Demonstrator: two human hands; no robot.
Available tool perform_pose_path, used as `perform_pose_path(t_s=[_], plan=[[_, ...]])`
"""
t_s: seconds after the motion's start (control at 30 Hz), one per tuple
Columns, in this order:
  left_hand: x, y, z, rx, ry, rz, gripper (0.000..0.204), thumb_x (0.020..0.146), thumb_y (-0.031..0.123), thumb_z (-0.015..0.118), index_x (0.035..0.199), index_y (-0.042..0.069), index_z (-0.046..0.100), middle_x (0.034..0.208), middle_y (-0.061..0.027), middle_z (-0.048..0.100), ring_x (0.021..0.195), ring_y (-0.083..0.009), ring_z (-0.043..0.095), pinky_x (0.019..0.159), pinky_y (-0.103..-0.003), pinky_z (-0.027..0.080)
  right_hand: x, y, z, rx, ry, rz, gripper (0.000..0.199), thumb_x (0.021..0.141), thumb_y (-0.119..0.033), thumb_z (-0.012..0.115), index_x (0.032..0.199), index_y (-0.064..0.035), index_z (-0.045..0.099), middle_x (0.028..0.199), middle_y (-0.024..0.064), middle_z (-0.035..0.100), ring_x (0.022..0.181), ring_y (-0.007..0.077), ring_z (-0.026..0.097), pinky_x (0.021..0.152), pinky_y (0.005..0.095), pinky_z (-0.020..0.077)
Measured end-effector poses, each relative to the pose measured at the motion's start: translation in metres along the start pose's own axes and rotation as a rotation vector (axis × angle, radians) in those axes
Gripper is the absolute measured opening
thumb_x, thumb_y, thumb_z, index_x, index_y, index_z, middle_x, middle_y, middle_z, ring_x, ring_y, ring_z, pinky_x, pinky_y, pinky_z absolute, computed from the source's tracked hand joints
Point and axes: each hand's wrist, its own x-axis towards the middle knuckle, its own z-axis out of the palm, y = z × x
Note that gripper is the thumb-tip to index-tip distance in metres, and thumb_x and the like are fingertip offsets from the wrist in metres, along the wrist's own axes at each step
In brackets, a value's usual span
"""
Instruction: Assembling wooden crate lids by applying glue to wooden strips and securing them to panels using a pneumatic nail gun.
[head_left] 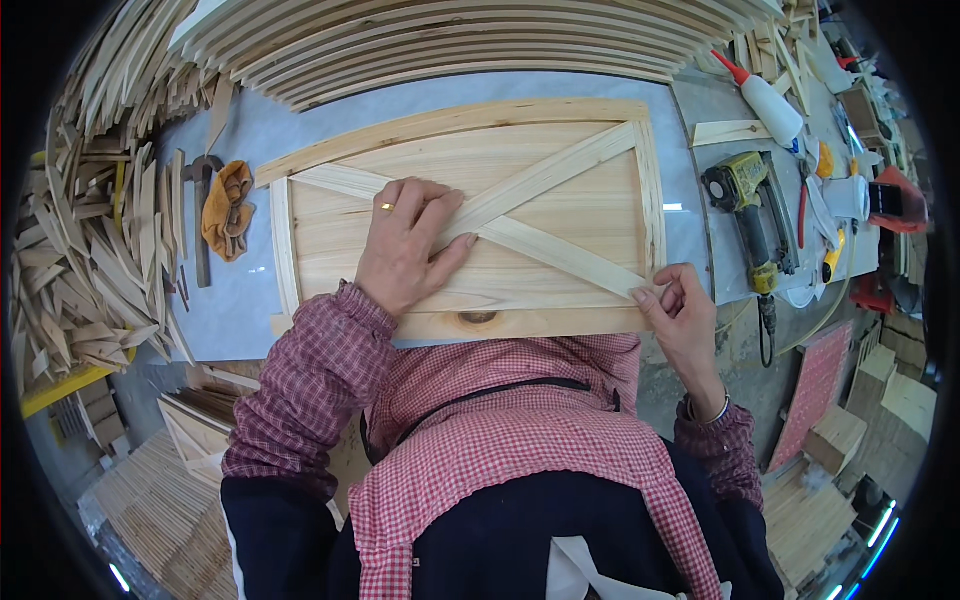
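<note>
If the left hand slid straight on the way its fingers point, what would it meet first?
The left hand lies flat on the wooden panel, fingers pointing up and right along it. They already touch the crossed slats; beyond those, probably the panel's far frame strip.

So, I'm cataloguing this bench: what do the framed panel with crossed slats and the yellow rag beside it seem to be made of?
The pale rectangular panel with crossed slats looks like bare, unfinished softwood: visible grain, a dark knot, no sheen. The crumpled yellow rag looks like soft cloth, folded and creased, perhaps a glove.
</note>
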Motion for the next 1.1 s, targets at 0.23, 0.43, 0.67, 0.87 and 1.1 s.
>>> perform_pose_path(t_s=[0.23, 0.43, 0.67, 0.87, 1.1], plan=[[0.002, 0.003, 0.001, 0.024, -0.006, 0.04, 0.039, 0.073, 0.015, 0.07, 0.107, 0.001, 0.058, 0.101, -0.0118, 0.052, 0.095, -0.0296, 0.049, 0.086, -0.04, 0.04, 0.025, -0.027, 0.001, -0.196, 0.11, -0.429, 0.028, 0.082, -0.006, 0.066, 0.108, -0.0022, 0.057, 0.078, 0.0058, 0.054, 0.066, 0.0142, 0.052, 0.057, 0.0267, 0.0429], [0.002, 0.005, -0.001, 0.019, -0.033, 0.004, 0.042, 0.073, 0.014, 0.07, 0.11, 0.0, 0.057, 0.104, -0.0129, 0.052, 0.099, -0.0314, 0.048, 0.089, -0.042, 0.039, 0.094, -0.047, 0.004, -0.452, 0.241, -0.811, 0.035, 0.078, -0.007, 0.066, 0.111, -0.0009, 0.058, 0.108, 0.013, 0.057, 0.096, 0.0289, 0.058, 0.079, 0.0374, 0.0492], [0.003, 0.002, 0.0, 0.016, -0.06, -0.019, 0.043, 0.073, 0.014, 0.07, 0.111, 0.0, 0.056, 0.106, -0.0135, 0.052, 0.102, -0.0334, 0.048, 0.092, -0.044, 0.039, 0.121, -0.041, 0.008, -0.602, 0.122, -0.88, 0.037, 0.078, -0.011, 0.067, 0.111, 0.0041, 0.058, 0.113, 0.0154, 0.056, 0.109, 0.0314, 0.055, 0.09, 0.0376, 0.0481], [0.005, 0.004, -0.001, 0.013, -0.084, -0.029, 0.044, 0.071, 0.008, 0.071, 0.111, -0.001, 0.057, 0.106, -0.0159, 0.052, 0.104, -0.0337, 0.047, 0.092, -0.043, 0.038, 0.126, -0.043, 0.002, -0.601, 0.053, -0.897, 0.036, 0.079, -0.011, 0.067, 0.111, 0.0038, 0.059, 0.114, 0.0156, 0.056, 0.108, 0.0309, 0.055, 0.09, 0.0373, 0.0478], [0.004, 0.006, -0.001, 0.003, -0.045, -0.023, 0.043, 0.072, 0.013, 0.07, 0.111, 0.0, 0.057, 0.106, -0.0146, 0.052, 0.103, -0.0337, 0.047, 0.092, -0.044, 0.037, 0.088, -0.021, -0.045, -0.347, 0.159, -0.632, 0.032, 0.079, -0.007, 0.064, 0.111, -0.0017, 0.06, 0.112, 0.0148, 0.058, 0.104, 0.0319, 0.056, 0.089, 0.038, 0.046]])
